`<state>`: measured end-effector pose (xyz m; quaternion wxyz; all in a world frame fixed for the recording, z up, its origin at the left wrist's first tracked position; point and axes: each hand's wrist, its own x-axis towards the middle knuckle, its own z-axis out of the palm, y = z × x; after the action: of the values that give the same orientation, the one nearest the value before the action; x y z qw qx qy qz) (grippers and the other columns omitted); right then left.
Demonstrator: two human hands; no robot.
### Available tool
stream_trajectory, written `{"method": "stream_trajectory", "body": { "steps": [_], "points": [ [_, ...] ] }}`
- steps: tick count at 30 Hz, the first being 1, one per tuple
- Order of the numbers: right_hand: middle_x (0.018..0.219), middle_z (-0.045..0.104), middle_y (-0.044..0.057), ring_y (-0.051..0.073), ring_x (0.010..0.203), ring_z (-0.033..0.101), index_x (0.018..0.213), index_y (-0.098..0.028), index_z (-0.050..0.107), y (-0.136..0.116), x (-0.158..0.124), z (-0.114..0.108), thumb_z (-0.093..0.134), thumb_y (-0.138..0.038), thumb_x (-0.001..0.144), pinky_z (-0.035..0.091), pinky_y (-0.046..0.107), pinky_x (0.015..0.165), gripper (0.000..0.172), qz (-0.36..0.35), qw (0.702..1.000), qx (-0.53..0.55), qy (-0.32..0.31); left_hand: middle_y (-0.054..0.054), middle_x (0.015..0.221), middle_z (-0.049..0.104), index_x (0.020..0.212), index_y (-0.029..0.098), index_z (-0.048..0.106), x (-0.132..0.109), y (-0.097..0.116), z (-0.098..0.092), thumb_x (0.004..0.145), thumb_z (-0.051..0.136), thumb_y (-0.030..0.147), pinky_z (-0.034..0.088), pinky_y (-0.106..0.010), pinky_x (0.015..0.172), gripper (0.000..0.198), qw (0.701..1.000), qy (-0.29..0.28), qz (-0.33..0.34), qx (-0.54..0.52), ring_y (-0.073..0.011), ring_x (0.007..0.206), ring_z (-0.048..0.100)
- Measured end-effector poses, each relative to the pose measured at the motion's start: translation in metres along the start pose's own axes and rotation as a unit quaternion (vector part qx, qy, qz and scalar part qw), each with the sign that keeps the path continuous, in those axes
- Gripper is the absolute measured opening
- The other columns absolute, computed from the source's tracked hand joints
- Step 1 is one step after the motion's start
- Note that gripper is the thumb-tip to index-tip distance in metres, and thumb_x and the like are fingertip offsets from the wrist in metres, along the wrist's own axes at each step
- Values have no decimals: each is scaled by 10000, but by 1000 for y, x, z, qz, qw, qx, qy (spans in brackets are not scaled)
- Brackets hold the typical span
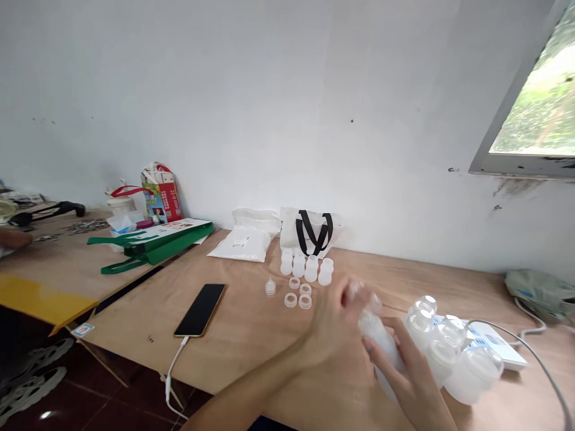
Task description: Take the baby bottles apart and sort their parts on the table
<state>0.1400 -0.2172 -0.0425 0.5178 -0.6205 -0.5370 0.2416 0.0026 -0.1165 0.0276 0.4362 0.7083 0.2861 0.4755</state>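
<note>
White-painted wall point(269, 102) fills my feed, window point(530, 102) at upper right, dark red floor tiles point(103, 401) below. Working surface is a plywood table point(251, 341). Second plywood table point(58, 257) sits to the left, with a green tote bag point(153, 248) and a red printed paper bag point(162, 194) on it. Someone else's hand point(13, 238) shows at the far left edge, apart from the two I'm tracking.

On the main table: white plastic packs point(240, 245), a tote with black handles point(312, 233), a smartphone point(200, 310) on a white charging cable point(173, 377). Far right, a grey-green pouch point(536, 293). Near the back edge, four short frosted bottles point(305, 267) stand in a row, with four clear rings point(296, 294) and a small clear nipple-shaped part point(270, 288) just in front. Wide-neck bottles with clear domed caps point(449, 353) cluster at right.

Frosted bottle point(380, 341) is held up between both hands, tilted, just left of that cluster. Right hand point(404, 383): fingers wrapped snugly round the body. Left hand point(335, 317): fingers curled narrow over the top, around a clear top piece point(359, 290), mostly hidden, so I can't tell how it seats. My read: keep the body braced low and the top square to the neck, since frosted plastic may slip.
</note>
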Motion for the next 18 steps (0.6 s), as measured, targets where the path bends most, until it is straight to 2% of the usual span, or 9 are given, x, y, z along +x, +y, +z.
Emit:
{"method": "stream_trajectory", "body": {
  "steps": [2, 4, 6, 8, 10, 12, 15, 18],
  "points": [
    [743, 682, -9, 202, 662, 639, 1009, -277, 627, 7, 1, -1, 641, -642, 872, 476, 271, 584, 390, -2, 997, -69, -19, 47, 704, 480, 913, 209, 596, 33, -5, -10, 972, 543, 556, 311, -223, 534, 356, 993, 107, -7, -48, -89, 560, 385],
    [760, 689, -10, 196, 633, 625, 1013, -279, 624, 14, 2, 1, 615, -642, 890, 471, 273, 578, 383, 6, 995, -72, -73, 57, 724, 460, 1020, 226, 583, 64, -14, -21, 985, 499, 584, 296, -217, 508, 369, 985, 164, 18, -58, -80, 528, 353],
    [760, 675, -15, 187, 616, 612, 1015, -272, 611, 20, 5, 6, 571, -646, 915, 481, 276, 584, 389, 16, 994, -54, -97, 60, 702, 444, 986, 215, 619, 86, -28, -27, 978, 521, 566, 323, -215, 556, 365, 990, 131, 44, 16, -88, 574, 390],
    [729, 638, -24, 184, 616, 603, 992, -264, 598, 21, 9, 12, 553, -662, 917, 492, 276, 588, 408, 25, 995, -30, -92, 61, 663, 451, 1002, 212, 655, 96, -46, -24, 973, 529, 560, 337, -226, 597, 371, 989, 37, 24, 139, -112, 625, 452],
    [709, 611, -27, 185, 626, 599, 998, -258, 593, 19, 13, 17, 550, -673, 913, 497, 273, 581, 426, 24, 996, -5, -83, 39, 730, 549, 1083, 215, 656, 98, -64, -14, 991, 487, 553, 370, -244, 644, 389, 967, -37, -14, 253, -137, 692, 519],
    [733, 624, -20, 187, 646, 607, 1034, -253, 596, 16, 15, 20, 551, -665, 917, 501, 271, 588, 431, 13, 997, 11, -76, -8, 867, 646, 1091, 201, 655, 96, -80, 1, 997, 502, 479, 405, -269, 719, 331, 957, -55, -25, 284, -166, 798, 582],
    [730, 629, -24, 187, 650, 621, 1056, -247, 602, 14, 17, 18, 546, -642, 929, 509, 277, 621, 419, 0, 998, 16, -63, -80, 1024, 702, 1033, 178, 670, 94, -102, 20, 948, 588, 334, 432, -306, 806, 196, 948, -84, -43, 303, -221, 947, 638],
    [701, 637, -29, 192, 625, 631, 1027, -246, 614, 18, 18, 12, 551, -644, 921, 519, 286, 618, 417, 3, 999, 5, -53, -136, 1008, 721, 955, 146, 672, 92, -120, 29, 903, 640, 295, 454, -336, 803, 161, 942, -110, -77, 309, -270, 967, 678]
  ]
}}
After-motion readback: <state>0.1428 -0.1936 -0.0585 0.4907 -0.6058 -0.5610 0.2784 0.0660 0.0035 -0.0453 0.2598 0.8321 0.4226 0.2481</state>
